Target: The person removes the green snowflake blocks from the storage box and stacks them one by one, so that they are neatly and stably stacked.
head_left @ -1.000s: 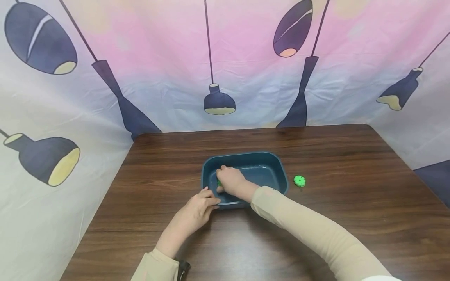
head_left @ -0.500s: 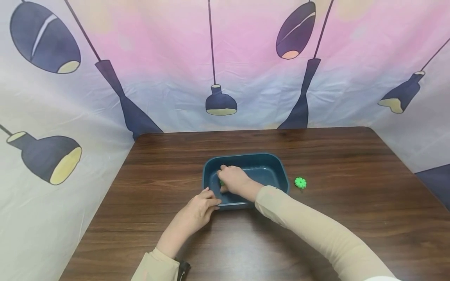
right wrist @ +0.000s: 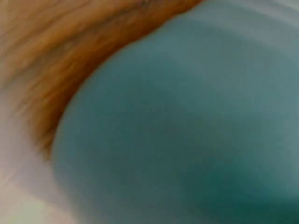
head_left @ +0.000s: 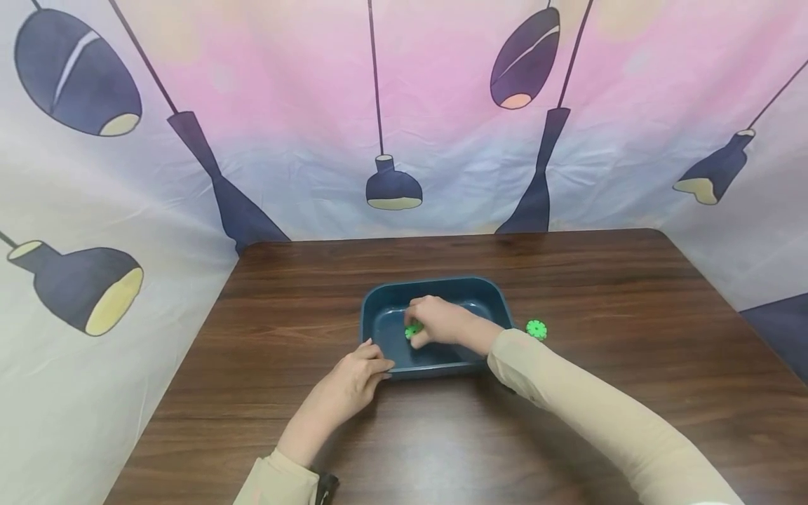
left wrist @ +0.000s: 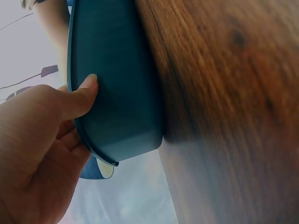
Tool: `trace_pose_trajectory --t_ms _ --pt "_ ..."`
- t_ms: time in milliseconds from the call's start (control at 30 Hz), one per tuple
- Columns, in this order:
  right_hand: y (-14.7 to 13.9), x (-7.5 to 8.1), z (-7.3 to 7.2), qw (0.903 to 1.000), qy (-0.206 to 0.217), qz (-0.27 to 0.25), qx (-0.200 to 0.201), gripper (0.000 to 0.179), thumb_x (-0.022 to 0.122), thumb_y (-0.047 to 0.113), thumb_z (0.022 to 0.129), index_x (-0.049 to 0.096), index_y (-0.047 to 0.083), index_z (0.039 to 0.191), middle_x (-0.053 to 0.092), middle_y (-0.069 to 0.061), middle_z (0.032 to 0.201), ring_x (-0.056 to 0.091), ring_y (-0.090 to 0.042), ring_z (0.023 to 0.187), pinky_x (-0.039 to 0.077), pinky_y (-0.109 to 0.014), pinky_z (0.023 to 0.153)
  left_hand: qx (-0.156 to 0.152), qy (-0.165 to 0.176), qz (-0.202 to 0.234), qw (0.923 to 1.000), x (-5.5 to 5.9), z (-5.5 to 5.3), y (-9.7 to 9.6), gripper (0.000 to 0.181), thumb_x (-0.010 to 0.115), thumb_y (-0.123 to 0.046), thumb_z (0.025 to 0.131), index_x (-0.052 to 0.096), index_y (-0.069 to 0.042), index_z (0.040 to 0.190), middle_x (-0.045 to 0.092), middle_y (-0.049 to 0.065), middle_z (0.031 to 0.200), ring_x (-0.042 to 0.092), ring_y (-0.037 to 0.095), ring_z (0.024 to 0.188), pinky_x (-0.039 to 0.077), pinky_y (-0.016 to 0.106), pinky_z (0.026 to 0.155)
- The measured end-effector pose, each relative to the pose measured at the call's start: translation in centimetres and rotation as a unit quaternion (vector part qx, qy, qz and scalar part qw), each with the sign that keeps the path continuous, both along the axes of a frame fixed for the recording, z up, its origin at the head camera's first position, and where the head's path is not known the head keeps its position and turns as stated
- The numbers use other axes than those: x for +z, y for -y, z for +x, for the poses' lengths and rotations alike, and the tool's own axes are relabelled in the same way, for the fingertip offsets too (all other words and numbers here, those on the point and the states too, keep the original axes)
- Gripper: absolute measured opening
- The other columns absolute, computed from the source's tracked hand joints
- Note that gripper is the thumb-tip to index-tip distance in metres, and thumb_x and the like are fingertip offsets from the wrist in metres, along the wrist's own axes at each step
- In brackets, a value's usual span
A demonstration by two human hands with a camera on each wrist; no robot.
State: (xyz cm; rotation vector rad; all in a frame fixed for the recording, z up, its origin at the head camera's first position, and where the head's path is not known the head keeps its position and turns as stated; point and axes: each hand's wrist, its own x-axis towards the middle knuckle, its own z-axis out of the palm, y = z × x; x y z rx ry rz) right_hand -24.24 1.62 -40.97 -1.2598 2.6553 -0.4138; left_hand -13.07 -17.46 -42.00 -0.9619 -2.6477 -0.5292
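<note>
A dark teal plastic tub (head_left: 435, 356) stands on the table. My left hand (head_left: 353, 375) grips its near left corner. In the left wrist view the thumb of that hand (left wrist: 37, 144) presses on the outer wall of the tub (left wrist: 119, 79), with the fingers over the rim. Inside the tub, my right hand (head_left: 442, 321) pinches a green flower-shaped plastic disc (head_left: 412, 332) between thumb and fingers. The fingers cover part of this disc. The right wrist view is blurred and filled mostly by the teal tub wall (right wrist: 177, 116).
Just right of the tub lies another green flower-shaped disc (head_left: 536, 330) on the brown wooden table (head_left: 284, 301), close to the right sleeve (head_left: 568, 386). A curtain printed with lamps (head_left: 315, 182) hangs behind the table's far edge.
My right hand has moved to the right inside the tub with the green disc, which shows more now. The left hand keeps its place on the corner.
</note>
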Motion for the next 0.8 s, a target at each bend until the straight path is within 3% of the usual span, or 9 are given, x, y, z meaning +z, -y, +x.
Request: trace_pose_trajectory --t_ms 267,533,667,800 --pt "-4.5 1.2 0.8 0.9957 -0.016 -0.09 0.015 0.02 0.068 0.015 0.08 0.067 0.007 0.098 0.06 0.0 0.09 0.053 -0.006 0.072 0.05 -0.014 0.056 -0.004 0.003 0.001 1.0 -0.3 0.1 -0.3 0.017 0.073 0.005 0.075 0.073 -0.002 0.091 0.06 0.001 0.079 0.062 0.01 0.077 0.046 0.036 0.103" --pt "-10.7 1.2 1.9 0.9687 -0.082 -0.234 0.011 0.021 0.076 0.008 0.074 0.067 0.006 0.093 0.063 0.0 0.084 0.059 -0.009 0.071 0.055 -0.018 0.055 -0.017 -0.01 0.006 0.9998 -0.4 0.0 -0.4 0.02 0.073 0.007 0.074 0.073 0.001 0.092 0.06 0.003 0.08 0.064 0.012 0.078 0.047 0.039 0.102" --pt "-13.8 1.2 2.2 0.9592 -0.115 -0.258 -0.014 0.026 0.078 0.002 0.07 0.065 0.006 0.092 0.063 -0.001 0.084 0.06 -0.01 0.07 0.057 -0.021 0.055 -0.016 -0.014 0.005 0.9998 -0.4 -0.1 -0.2 0.021 0.074 0.008 0.073 0.073 0.001 0.093 0.061 0.003 0.081 0.064 0.012 0.078 0.046 0.039 0.103" --pt "-16.7 0.9 2.4 0.9592 -0.128 -0.243 -0.065 0.03 0.074 -0.004 0.071 0.066 0.003 0.099 0.063 -0.001 0.088 0.059 -0.01 0.071 0.056 -0.022 0.055 -0.015 -0.019 0.009 0.9997 -0.4 -0.2 -0.1 0.019 0.074 0.006 0.073 0.073 0.001 0.091 0.061 0.003 0.08 0.063 0.011 0.076 0.046 0.04 0.103"
